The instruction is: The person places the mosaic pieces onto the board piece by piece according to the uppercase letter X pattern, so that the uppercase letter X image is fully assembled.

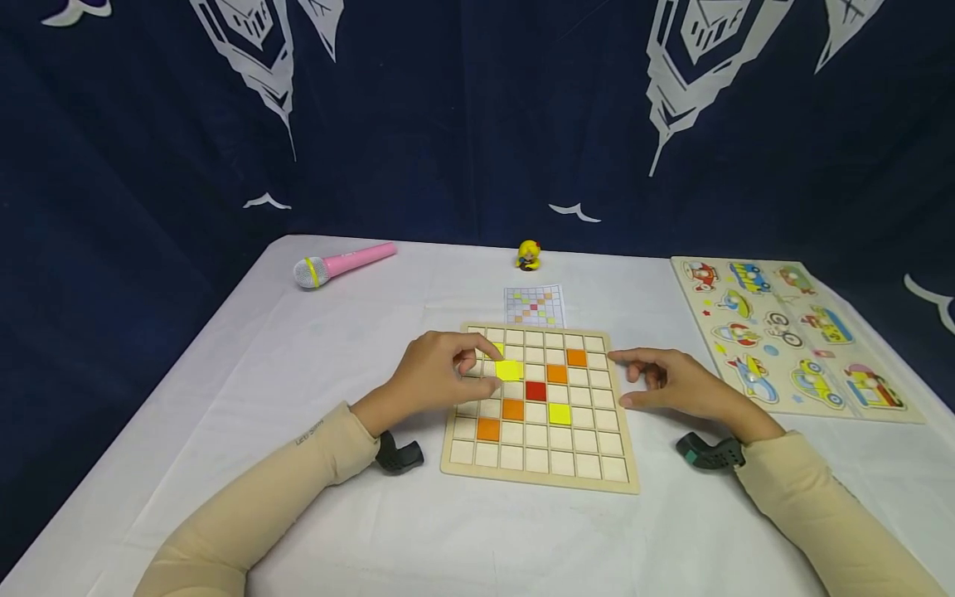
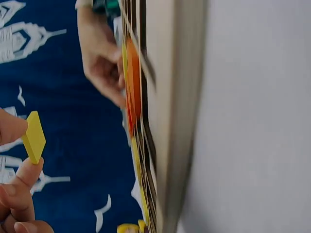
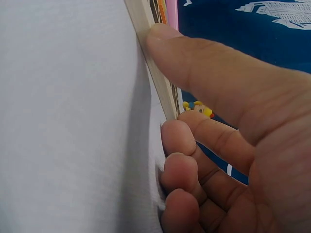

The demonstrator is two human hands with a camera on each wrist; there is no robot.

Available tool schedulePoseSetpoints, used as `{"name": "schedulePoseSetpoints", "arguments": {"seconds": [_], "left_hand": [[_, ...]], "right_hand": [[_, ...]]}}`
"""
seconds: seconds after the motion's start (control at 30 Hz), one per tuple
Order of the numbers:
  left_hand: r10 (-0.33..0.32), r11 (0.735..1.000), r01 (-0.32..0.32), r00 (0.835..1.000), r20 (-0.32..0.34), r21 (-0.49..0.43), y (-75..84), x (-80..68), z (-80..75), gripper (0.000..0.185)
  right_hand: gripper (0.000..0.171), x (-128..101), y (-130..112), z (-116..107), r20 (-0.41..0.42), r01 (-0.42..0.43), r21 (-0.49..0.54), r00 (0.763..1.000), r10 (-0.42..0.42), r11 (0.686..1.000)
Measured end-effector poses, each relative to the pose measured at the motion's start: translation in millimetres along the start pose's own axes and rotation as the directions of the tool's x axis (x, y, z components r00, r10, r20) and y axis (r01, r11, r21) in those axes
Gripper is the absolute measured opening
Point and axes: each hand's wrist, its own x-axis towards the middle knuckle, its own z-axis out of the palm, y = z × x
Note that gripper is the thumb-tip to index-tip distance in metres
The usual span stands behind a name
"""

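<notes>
Between thumb and index fingertip, my left hand (image 1: 433, 373) pinches a yellow square tile (image 1: 510, 370) over the upper left part of a wooden grid board (image 1: 540, 481). In the left wrist view the yellow tile (image 2: 34, 137) shows tilted, raised above the board. A red tile (image 1: 535, 390) sits mid-board. Orange tiles (image 1: 512, 410) run diagonally through it. One yellow tile (image 1: 559, 414) lies at its lower right, another at upper left, partly hidden by my left index finger. My right hand (image 1: 671, 383) rests its thumb (image 3: 167, 53) and fingertips on the board's right edge.
Just behind the board lies a small printed card (image 1: 534, 305) with a coloured grid pattern. Farther back stand a yellow-haired figurine (image 1: 528, 255) and, to the left, a pink toy microphone (image 1: 345, 264). A wooden picture puzzle (image 1: 794, 340) occupies the right side of the white-covered table (image 1: 373, 531).
</notes>
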Motion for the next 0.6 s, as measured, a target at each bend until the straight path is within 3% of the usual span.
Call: {"name": "schedulePoseSetpoints", "arguments": {"seconds": [0.4,0.6], "left_hand": [[0.117,0.991,-0.118,0.993,0.022,0.061,32.9,-7.4,32.8,0.025],[0.107,0.99,-0.114,0.991,0.079,0.087,48.5,-5.7,47.4,0.023]], "right_hand": [[0.066,0,-1,0,-0.002,-0.006,-0.001,1.0,0.006,1.0],[0.064,-1,-2,-1,-0.001,-0.003,-0.01,1.0,0.003,1.0]]}}
